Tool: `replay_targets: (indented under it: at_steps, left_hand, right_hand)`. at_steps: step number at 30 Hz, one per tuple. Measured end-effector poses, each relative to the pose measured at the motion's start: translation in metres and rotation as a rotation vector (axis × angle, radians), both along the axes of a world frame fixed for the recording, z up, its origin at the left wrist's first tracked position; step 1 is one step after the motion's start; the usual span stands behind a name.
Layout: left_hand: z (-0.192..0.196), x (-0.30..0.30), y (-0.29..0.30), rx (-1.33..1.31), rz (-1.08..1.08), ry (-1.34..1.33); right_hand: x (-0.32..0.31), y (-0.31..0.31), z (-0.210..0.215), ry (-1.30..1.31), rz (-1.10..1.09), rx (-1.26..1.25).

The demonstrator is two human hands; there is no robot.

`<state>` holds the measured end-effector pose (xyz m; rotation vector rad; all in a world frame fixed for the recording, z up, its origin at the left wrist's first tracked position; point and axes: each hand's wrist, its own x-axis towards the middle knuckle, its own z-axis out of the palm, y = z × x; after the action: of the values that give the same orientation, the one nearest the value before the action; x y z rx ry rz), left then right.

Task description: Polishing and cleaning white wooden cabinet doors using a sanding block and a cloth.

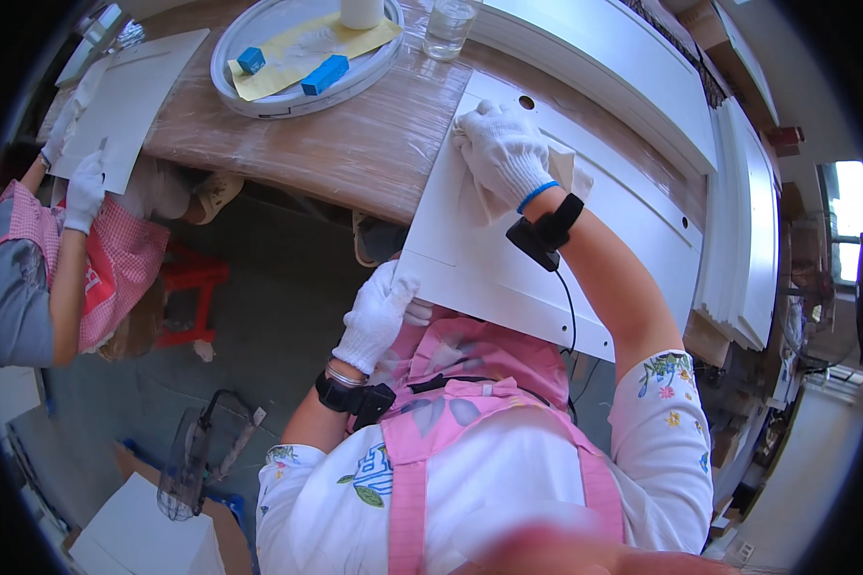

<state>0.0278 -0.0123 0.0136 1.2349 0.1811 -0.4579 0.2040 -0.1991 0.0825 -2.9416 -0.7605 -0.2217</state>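
A flat white panel (633, 259) with small round holes lies on the table in front of me, its near edge at my apron. My right hand (503, 149), in a white knitted glove with a blue cuff, is closed over a pale cloth (568, 171) and presses it on the panel's upper left part. At the panel's near left corner my left hand (379, 311), gloved too, is closed on the edge, its fingers partly hidden. Dark straps with small boxes sit on both my wrists, and a cable hangs from the right one.
Beyond the panel stand a drinking glass (449, 29) and a round white lid (259, 105) with yellow sandpaper (292, 72), blue blocks (326, 75) and a white cup (361, 11). White boards (738, 230) stack at right. A co-worker's gloved hand (86, 187) touches another panel (149, 96).
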Motion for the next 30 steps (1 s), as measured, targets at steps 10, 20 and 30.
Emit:
replay_targets:
  at_steps: [10, 20, 30]
  left_hand:
    - [0.001, 0.001, 0.001, 0.001, -0.012, -0.005]
    - [-0.004, -0.002, 0.003, -0.016, -0.038, 0.023]
    - [-0.006, 0.000, 0.007, -0.059, -0.039, 0.004]
  right_hand:
    - [0.002, -0.002, -0.008, 0.013, 0.028, 0.053]
    - [-0.006, 0.008, 0.001, -0.030, 0.089, -0.070]
    - [0.003, 0.024, 0.009, -0.062, 0.066, -0.349]
